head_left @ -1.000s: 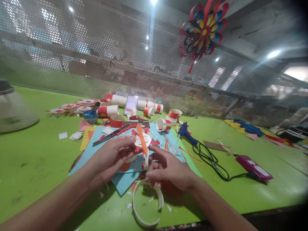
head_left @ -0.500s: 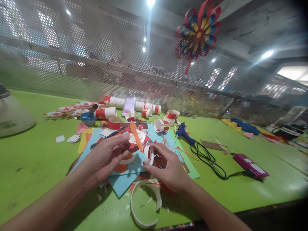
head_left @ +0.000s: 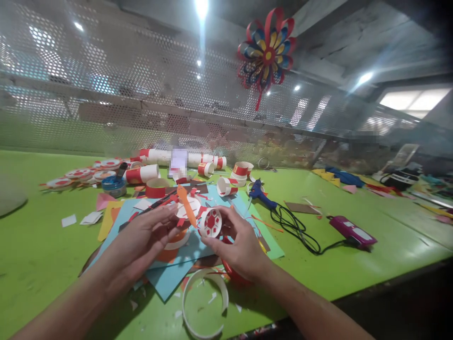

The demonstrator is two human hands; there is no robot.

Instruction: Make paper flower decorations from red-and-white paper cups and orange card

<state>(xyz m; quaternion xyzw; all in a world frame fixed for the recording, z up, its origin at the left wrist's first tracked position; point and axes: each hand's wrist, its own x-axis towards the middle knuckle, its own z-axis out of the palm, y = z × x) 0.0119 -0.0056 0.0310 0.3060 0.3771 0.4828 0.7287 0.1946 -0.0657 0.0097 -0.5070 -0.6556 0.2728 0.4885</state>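
Observation:
My left hand (head_left: 146,236) pinches a white paper disc (head_left: 195,204) with small red tabs at its rim. An orange paper strip (head_left: 185,203) with a pointed end lies across that disc. My right hand (head_left: 244,243) grips a cut-off paper cup bottom (head_left: 212,223) by its side, thumb below and fingers above. Its round face, decorated with a red hexagon and red patches, is turned towards me. The two pieces are close together; whether they touch I cannot tell. Beneath them are blue paper sheets (head_left: 169,281) with scraps.
A white paper ring (head_left: 186,309) lies near the front edge. To the right are a blue glue gun (head_left: 260,192), its black cable and a purple power box (head_left: 352,231). Cut paper cups (head_left: 141,174), a blue jar (head_left: 113,187) and red-and-white paper crafts (head_left: 78,174) stand farther back.
The cup bottom has turned so that its patterned face shows more fully. The view has shifted to the right, and both hands still hold their pieces.

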